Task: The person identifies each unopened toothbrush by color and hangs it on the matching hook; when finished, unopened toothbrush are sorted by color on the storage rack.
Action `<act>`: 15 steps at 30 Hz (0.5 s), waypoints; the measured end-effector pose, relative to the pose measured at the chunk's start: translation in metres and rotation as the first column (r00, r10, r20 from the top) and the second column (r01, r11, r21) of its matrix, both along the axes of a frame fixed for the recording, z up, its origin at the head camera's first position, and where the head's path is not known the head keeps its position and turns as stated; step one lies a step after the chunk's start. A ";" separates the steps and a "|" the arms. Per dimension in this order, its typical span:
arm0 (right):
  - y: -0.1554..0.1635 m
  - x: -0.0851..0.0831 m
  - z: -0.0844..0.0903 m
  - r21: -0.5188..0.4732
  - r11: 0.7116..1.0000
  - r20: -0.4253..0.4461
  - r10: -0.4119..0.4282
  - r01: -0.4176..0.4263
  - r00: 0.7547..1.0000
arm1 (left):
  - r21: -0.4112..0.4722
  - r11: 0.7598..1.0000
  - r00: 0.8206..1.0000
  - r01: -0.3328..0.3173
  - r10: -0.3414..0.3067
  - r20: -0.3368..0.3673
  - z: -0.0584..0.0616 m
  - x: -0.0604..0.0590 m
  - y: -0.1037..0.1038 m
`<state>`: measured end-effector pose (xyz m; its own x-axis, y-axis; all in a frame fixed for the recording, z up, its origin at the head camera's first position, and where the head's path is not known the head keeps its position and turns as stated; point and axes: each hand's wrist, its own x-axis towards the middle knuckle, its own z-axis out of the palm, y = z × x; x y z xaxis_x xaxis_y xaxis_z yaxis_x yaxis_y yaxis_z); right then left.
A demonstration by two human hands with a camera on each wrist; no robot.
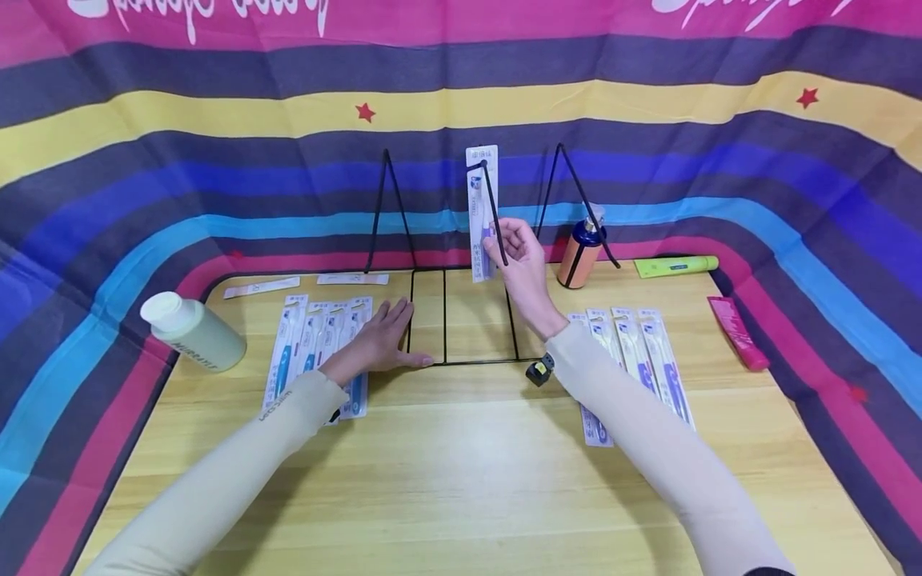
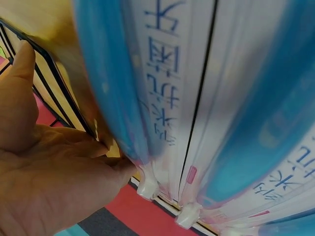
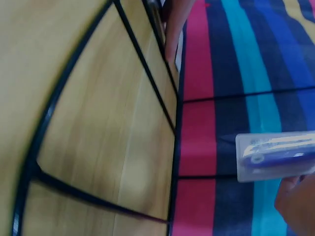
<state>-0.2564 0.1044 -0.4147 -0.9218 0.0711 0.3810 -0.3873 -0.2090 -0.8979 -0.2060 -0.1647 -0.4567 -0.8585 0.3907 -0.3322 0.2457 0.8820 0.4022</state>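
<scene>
A packaged toothbrush [image 1: 476,240] with a purple handle hangs upright at the middle arm of a black wire rack [image 1: 445,320]. My right hand [image 1: 524,262] pinches the right edge of this pack low down; the right wrist view shows the pack's lower end [image 3: 275,160] beside my fingers. My left hand [image 1: 389,332] lies spread on the left side of the rack's base, thumb pointing right along the front wire. Close to it are several packaged toothbrushes with blue handles [image 1: 284,364], which fill much of the left wrist view [image 2: 108,73].
Several purple-handled toothbrush packs [image 1: 670,372] lie under and beside my right forearm. A pale bottle [image 1: 205,336] stands far left, a pump bottle [image 1: 579,260] behind the rack's right arm. Green [image 1: 677,266] and pink tubes [image 1: 738,334] lie at right; two narrow packets [image 1: 353,278] lie at back left.
</scene>
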 end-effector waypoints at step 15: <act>0.009 -0.018 -0.003 -0.006 0.999 -0.048 0.039 -0.039 0.998 | 0.008 1.000 1.000 0.009 -0.009 -0.005 0.000 0.000 0.000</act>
